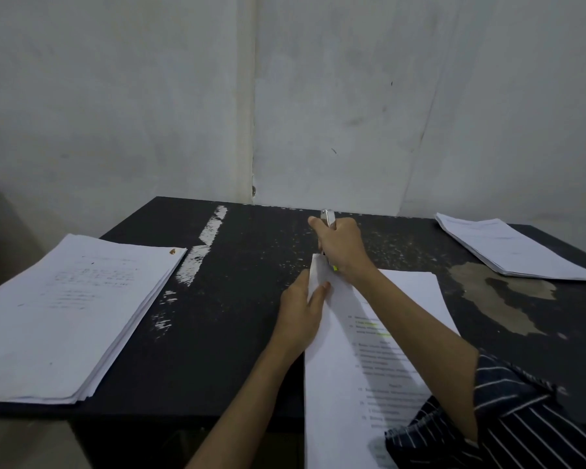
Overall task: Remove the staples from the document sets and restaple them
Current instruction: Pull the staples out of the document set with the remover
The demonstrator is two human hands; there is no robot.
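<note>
A white document set (345, 350) with printed, partly highlighted text lies in front of me on the black table (237, 299), its near end hanging over the front edge. My left hand (301, 313) holds its top left corner, thumb over the paper. My right hand (342, 247) grips a silver stapler (328, 218) whose jaw end sits at that same corner. Most of the stapler is hidden inside the fist.
A thick stack of papers (71, 313) lies at the table's left, overhanging the edge. A smaller stack (511, 245) sits at the far right. White scuff marks and a worn brown patch (501, 296) mark the tabletop. A grey wall stands right behind the table.
</note>
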